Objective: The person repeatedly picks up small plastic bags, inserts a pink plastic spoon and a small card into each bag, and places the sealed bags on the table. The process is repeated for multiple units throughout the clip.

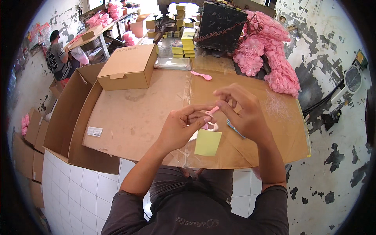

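My left hand [178,127] and my right hand [244,111] meet over the cardboard-covered table. Between their fingertips is a slim pink plastic handle [213,110], pinched from both sides; its far end is hidden by the fingers. Just below lies a pale pink piece with a rounded, looped end [213,126], partly covered by my left fingers. Nearer to me a yellow-green square of paper [208,143] rests at the table's front. A thin blue-and-white strip [235,129] shows beside my right hand. Farther back lies a pink spoon [201,75], touched by neither hand.
A closed cardboard box [127,66] stands at the back left, next to a clear-topped package [172,64]. An open carton [72,113] flanks the table's left. Bundles of pink pieces [274,58] and a black box [221,27] stand at the back right. A person [57,58] works far left.
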Tool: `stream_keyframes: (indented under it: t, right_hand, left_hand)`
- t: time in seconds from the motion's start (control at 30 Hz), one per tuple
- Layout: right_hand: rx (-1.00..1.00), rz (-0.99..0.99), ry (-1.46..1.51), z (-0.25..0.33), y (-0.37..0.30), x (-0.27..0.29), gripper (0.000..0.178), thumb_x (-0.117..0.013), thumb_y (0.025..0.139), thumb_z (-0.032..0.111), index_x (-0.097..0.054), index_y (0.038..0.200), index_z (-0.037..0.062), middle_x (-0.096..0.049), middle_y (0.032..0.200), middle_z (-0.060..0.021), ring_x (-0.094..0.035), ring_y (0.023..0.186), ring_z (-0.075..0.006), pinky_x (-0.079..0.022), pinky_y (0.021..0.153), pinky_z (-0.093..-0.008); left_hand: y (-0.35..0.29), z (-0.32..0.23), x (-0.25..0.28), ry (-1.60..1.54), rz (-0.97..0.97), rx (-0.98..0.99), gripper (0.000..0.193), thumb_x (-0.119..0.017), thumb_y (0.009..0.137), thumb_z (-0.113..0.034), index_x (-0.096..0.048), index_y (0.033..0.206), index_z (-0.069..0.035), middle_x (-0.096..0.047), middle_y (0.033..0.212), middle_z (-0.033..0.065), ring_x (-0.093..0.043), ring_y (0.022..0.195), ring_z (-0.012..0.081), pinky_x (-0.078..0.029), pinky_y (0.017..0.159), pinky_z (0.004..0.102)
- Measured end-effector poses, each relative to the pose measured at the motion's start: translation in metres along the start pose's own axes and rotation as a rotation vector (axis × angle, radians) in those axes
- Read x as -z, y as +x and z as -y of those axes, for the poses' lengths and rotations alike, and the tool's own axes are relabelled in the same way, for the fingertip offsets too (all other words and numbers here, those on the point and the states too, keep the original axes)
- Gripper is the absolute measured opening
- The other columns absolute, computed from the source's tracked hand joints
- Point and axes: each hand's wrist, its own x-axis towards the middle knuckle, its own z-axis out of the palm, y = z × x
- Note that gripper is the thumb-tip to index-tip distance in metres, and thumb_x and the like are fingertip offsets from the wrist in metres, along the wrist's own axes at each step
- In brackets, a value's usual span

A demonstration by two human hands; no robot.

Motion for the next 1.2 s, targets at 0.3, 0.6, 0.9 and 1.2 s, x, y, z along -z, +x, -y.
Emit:
stream_keyframes:
  t: [0.3,0.6,0.9,1.2]
  right_hand:
    - [0.488,-0.079,-0.588,-0.004,-0.006,-0.024,0.026,-0.074,0.078,0.013,-0.066,0.101,0.0030,-0.062,0.103,-0.0091,-0.062,0.103,-0.0265,-0.047,0.089,-0.0393]
    - [0.313,-0.083,-0.650,-0.034,-0.007,-0.024,0.009,-0.064,0.088,0.010,-0.058,0.094,0.0048,-0.058,0.095,-0.0092,-0.059,0.094,-0.0227,-0.047,0.083,-0.0381]
    - [-0.475,0.080,0.707,-0.145,-0.063,0.137,0.007,-0.058,0.101,0.007,-0.057,0.097,0.0022,-0.061,0.085,-0.0087,-0.063,0.076,-0.0176,-0.051,0.068,-0.0308]
    - [-0.393,-0.314,-0.805,-0.214,-0.144,0.140,0.039,-0.060,0.090,-0.002,-0.066,0.129,0.0033,-0.066,0.124,-0.0184,-0.062,0.119,-0.0339,-0.050,0.100,-0.0417]
  left_hand:
    - [-0.006,0.004,-0.008,0.360,-0.127,-0.142,0.039,-0.066,0.100,-0.004,-0.061,0.138,0.006,-0.079,0.096,0.0136,-0.078,0.088,0.0168,-0.061,0.078,0.0298]
    - [-0.003,0.010,-0.009,0.554,-0.061,-0.111,0.043,-0.064,0.102,-0.002,-0.056,0.143,0.006,-0.079,0.104,0.0159,-0.077,0.093,0.0174,-0.062,0.084,0.0318]
    - [-0.015,0.020,0.008,0.153,-0.080,-0.008,0.036,-0.060,0.106,-0.003,-0.057,0.141,0.003,-0.077,0.111,0.0185,-0.075,0.101,0.0200,-0.061,0.086,0.0300]
    - [-0.019,0.027,0.002,0.059,-0.112,0.038,0.039,-0.064,0.103,-0.003,-0.056,0.141,0.003,-0.077,0.111,0.0203,-0.074,0.099,0.0162,-0.060,0.085,0.0287]
